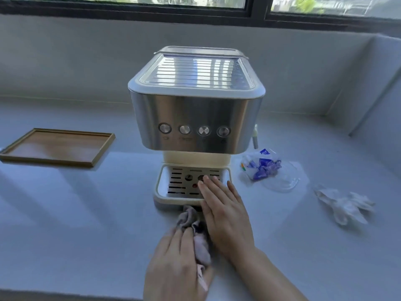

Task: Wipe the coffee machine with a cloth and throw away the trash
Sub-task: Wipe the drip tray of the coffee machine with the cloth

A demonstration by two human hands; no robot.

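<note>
Two bare hands work at the counter's (pixel 86 213) near edge, in front of the coffee machine (pixel 195 109), which stands mid-counter. The left hand (pixel 175 263) has its grip clenched on a crumpled pinkish-grey cloth (pixel 196 231) that touches the front of the drip tray (pixel 171 185). The right hand (pixel 225 216) lies flat, grip released, fingers spread over the tray's right side. Toward the right edge lie a blue-and-clear plastic wrapper (pixel 262 166) and a crumpled white tissue (pixel 345 205). A wooden tray (pixel 58 146) sits at the left edge.

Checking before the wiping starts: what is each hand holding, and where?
Left hand grips the cloth at its near end; right hand holds nothing.
</note>
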